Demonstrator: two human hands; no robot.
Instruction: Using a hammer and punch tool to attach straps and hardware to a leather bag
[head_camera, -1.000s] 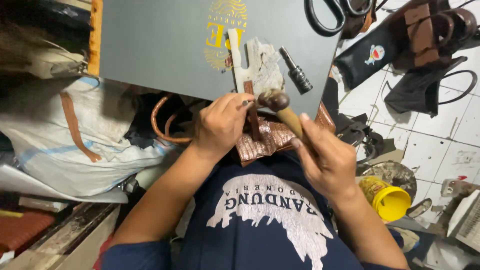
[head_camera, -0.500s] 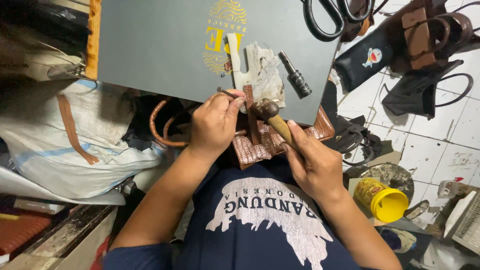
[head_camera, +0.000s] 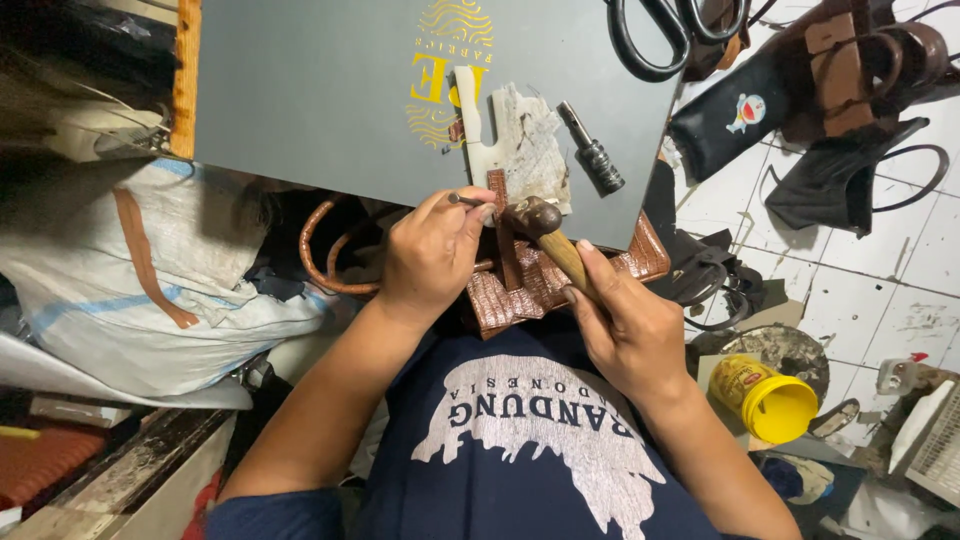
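White floor tiles (head_camera: 860, 290) strewn with dark bags and straps framed a cluttered workplace where a person in a navy printed shirt sat working at a grey board (head_camera: 330, 100) that served as a desk. The left hand (head_camera: 430, 255) was closed, its fingertips pinching a thin metal punch or nail (head_camera: 466, 201) whose tip met a narrow brown leather strap (head_camera: 500, 215) at the near edge of the board. The right hand (head_camera: 625, 325) was wrapped tightly around the wooden handle of a small hammer (head_camera: 545, 225), whose rounded head sat just beside the left fingertips and close over the punch. Beneath both hands lay a brown crocodile-textured leather piece (head_camera: 530, 290), partly tucked under the board. Just beyond the hands rested a pale, worn cutting block (head_camera: 510, 130) and a dark metal punch tool (head_camera: 592, 150); large black scissors (head_camera: 665, 30) lay farther off, and a yellow-lidded tin (head_camera: 765, 400) stood on the floor beside the right wrist. The hammer head was so close to the pinching fingers that a glancing blow seemed liable to catch them. A tilted punch could skid and scar the strap, and work set at the very edge of the board might shift under a strike.
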